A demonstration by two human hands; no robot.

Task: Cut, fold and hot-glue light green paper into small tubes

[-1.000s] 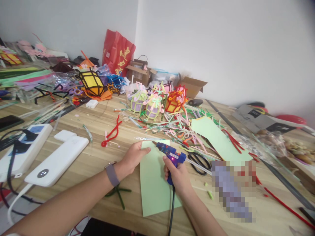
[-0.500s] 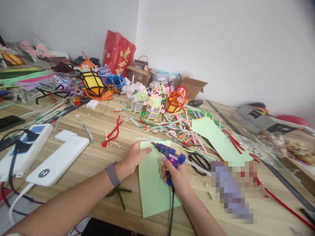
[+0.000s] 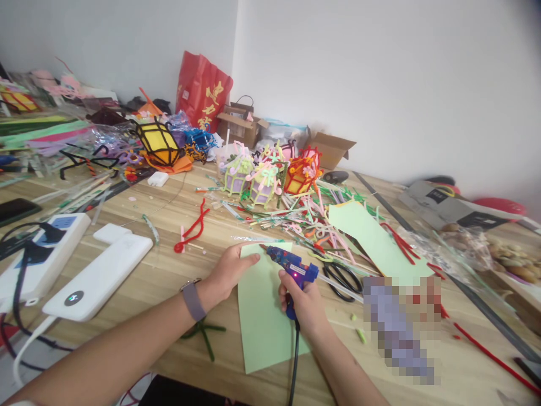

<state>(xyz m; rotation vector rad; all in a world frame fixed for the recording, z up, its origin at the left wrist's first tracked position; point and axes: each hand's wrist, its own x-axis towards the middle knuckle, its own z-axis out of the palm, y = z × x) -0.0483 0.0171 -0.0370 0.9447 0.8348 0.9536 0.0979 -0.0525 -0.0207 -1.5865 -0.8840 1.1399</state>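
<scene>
My right hand (image 3: 305, 301) is closed round the handle of a blue hot glue gun (image 3: 293, 264), whose small red light is lit. The gun's nozzle points left, over the top edge of a light green sheet of paper (image 3: 262, 332). A clear glue stick runs out of its back. My left hand (image 3: 228, 272) grips the sheet's upper left edge, thumb on top, its other fingers hidden beneath or behind. Black-handled scissors (image 3: 341, 282) lie right of the gun. A dark green pipe-cleaner piece (image 3: 206, 332) lies under my left wrist.
Several small pipe-cleaner lanterns (image 3: 264, 183) stand at the back amid scattered stems. A second green sheet (image 3: 376, 239) lies at the right. At the left are a white power bank (image 3: 99, 273) and a power strip (image 3: 42, 256). The gun's black cord (image 3: 296, 361) drops toward me.
Almost nothing differs. Both hands, the glue gun and the green sheet hold their places, and the view has shifted very slightly.
</scene>
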